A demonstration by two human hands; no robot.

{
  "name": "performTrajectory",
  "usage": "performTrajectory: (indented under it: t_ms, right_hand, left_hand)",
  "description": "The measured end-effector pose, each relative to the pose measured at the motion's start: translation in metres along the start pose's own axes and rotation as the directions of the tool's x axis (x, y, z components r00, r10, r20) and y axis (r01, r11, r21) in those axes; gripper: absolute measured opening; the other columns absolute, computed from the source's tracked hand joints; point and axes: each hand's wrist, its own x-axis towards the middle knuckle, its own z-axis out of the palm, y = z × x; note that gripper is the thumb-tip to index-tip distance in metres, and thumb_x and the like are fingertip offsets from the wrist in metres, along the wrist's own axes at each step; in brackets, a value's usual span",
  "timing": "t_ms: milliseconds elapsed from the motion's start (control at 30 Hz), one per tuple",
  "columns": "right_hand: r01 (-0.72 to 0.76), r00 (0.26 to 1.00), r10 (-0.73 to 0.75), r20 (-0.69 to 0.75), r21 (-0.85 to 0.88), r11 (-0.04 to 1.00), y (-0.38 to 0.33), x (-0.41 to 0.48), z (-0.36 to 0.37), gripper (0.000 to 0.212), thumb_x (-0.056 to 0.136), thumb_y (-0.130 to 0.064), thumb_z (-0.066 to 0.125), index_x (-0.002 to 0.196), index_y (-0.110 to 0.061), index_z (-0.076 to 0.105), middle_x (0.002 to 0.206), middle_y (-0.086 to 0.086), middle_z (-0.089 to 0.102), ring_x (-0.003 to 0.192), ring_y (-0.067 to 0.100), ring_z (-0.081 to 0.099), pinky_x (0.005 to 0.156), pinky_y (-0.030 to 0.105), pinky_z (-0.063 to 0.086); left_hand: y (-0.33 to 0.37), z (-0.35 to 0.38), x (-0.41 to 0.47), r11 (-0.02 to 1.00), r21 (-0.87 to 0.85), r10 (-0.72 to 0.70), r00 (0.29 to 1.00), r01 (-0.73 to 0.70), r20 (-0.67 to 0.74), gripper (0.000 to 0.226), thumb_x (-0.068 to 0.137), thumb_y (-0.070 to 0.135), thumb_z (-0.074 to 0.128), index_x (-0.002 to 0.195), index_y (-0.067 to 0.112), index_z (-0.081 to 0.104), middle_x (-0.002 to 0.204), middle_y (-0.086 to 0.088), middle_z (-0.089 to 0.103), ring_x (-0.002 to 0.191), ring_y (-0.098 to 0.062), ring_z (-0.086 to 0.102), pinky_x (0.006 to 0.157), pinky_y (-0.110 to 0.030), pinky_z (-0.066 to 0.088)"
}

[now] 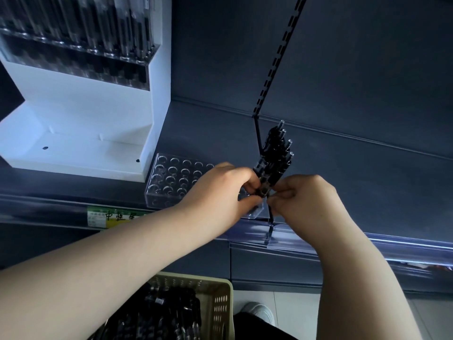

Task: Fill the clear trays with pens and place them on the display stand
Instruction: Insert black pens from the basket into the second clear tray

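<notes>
- A bunch of pens [274, 158], all black, is held by both hands above the right end of a clear tray [171, 177].
- The left hand [220, 190] is curled round the left side of the bunch, and its grip is pressed onto the pens.
- The right hand [304, 200] is seen on the other side, with its fingers curled, and the low end of the bunch is pinched in its grip.
- The tops of the pens are pointed up and away, a little tilted.
- The bottom ends of the pens are hidden by the hands, so it cannot be told if they are in the holes.
- The clear tray is laid flat on a dark shelf [343, 168], just beside a white display stand [81, 114].
- Round holes with nothing in them are seen in the left part of the tray.
- Rows of dark pens [81, 28] are stood up high in the display stand.
- A pale basket [220, 307] with more black pens [171, 312] in it is seen below the arms.
- A green and yellow label [115, 215] is stuck on the shelf edge.
- A white shoe [257, 311] is seen on the floor.
</notes>
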Motion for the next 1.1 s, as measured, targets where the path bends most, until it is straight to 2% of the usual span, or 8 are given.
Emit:
performTrajectory:
  t_ms: [100,300,400,567,700,800,967,1100]
  right_hand:
    - [-0.004,1.0,0.004,0.008,-0.02,1.0,-0.003,-0.005,-0.003,0.017,0.08,-0.014,0.068,0.097,-0.014,0.069,0.089,0.001,0.071,0.086,0.017,0.063,0.064,0.018,0.04]
    - [-0.014,1.0,0.016,0.011,-0.113,0.994,-0.009,-0.025,0.002,0.01,0.083,-0.013,0.064,0.09,-0.01,0.071,0.087,0.007,0.071,0.088,0.024,0.063,0.073,0.023,0.047]
    - [0.002,0.999,0.007,0.036,-0.236,0.972,-0.012,-0.041,0.014,0.013,0.085,-0.02,0.06,0.085,-0.011,0.071,0.083,0.007,0.07,0.078,0.024,0.062,0.067,0.023,0.047]
    - [0.079,0.994,-0.039,0.099,-0.444,0.893,-0.018,-0.07,0.044,0.02,0.09,-0.025,0.052,0.091,-0.01,0.067,0.093,0.007,0.066,0.077,0.022,0.057,0.064,0.023,0.044]
    - [0.104,0.976,0.0,0.219,-0.46,0.882,-0.019,-0.088,0.077,0.022,0.091,-0.02,0.049,0.1,-0.009,0.065,0.099,0.01,0.066,0.089,0.027,0.062,0.074,0.029,0.052]
    - [-0.008,0.96,0.114,0.256,-0.38,0.925,-0.018,-0.113,0.108,0.019,0.087,-0.012,0.052,0.101,-0.009,0.064,0.101,0.011,0.065,0.09,0.029,0.062,0.076,0.032,0.053]
    - [-0.015,0.91,0.161,0.382,-0.358,0.934,-0.015,-0.165,0.175,0.025,0.086,-0.012,0.054,0.108,-0.007,0.065,0.108,0.011,0.066,0.101,0.027,0.063,0.081,0.028,0.05]
    - [-0.048,0.87,0.199,0.451,-0.323,0.945,-0.012,-0.192,0.205,0.022,0.087,-0.012,0.055,0.106,-0.008,0.063,0.11,0.012,0.064,0.102,0.029,0.06,0.083,0.029,0.049]
  left_hand:
    - [-0.002,-0.01,-0.004,0.998,0.046,0.04,0.999,-0.04,-0.004,0.023,0.079,0.03,0.072,0.099,0.019,0.067,0.083,0.018,0.056,0.087,-0.004,0.048,0.074,-0.014,0.033]
    - [-0.004,-0.044,-0.037,0.94,0.291,0.182,0.983,-0.18,0.02,0.028,0.087,0.025,0.063,0.112,0.013,0.065,0.109,0.0,0.066,0.109,-0.019,0.054,0.093,-0.033,0.045]
    - [-0.006,-0.062,-0.061,0.865,0.43,0.244,0.966,-0.257,0.087,0.027,0.083,0.017,0.069,0.108,0.008,0.067,0.103,-0.005,0.068,0.1,-0.026,0.06,0.087,-0.039,0.051]
    - [-0.022,-0.081,-0.112,0.828,0.49,0.247,0.962,-0.274,0.119,0.028,0.068,0.007,0.08,0.095,0.004,0.071,0.093,-0.008,0.07,0.087,-0.027,0.065,0.077,-0.039,0.056]
    - [-0.044,-0.085,-0.149,0.859,0.484,0.094,0.981,-0.166,0.17,0.027,0.081,0.011,0.068,0.108,0.007,0.068,0.107,-0.006,0.066,0.104,-0.026,0.06,0.088,-0.038,0.051]
    - [-0.062,-0.079,-0.181,0.889,0.458,-0.103,0.978,0.009,0.182,0.033,0.094,0.023,0.05,0.126,0.017,0.056,0.126,0.004,0.054,0.122,-0.017,0.043,0.097,-0.034,0.042]
    - [-0.086,-0.061,-0.232,0.849,0.469,-0.395,0.883,0.244,0.256,0.036,0.096,0.025,0.046,0.131,0.023,0.048,0.134,0.006,0.047,0.125,-0.015,0.04,0.103,-0.027,0.033]
    - [-0.093,-0.05,-0.258,0.8,0.49,-0.52,0.807,0.346,0.281,0.034,0.095,0.026,0.048,0.128,0.026,0.051,0.131,0.006,0.05,0.121,-0.016,0.045,0.095,-0.025,0.034]
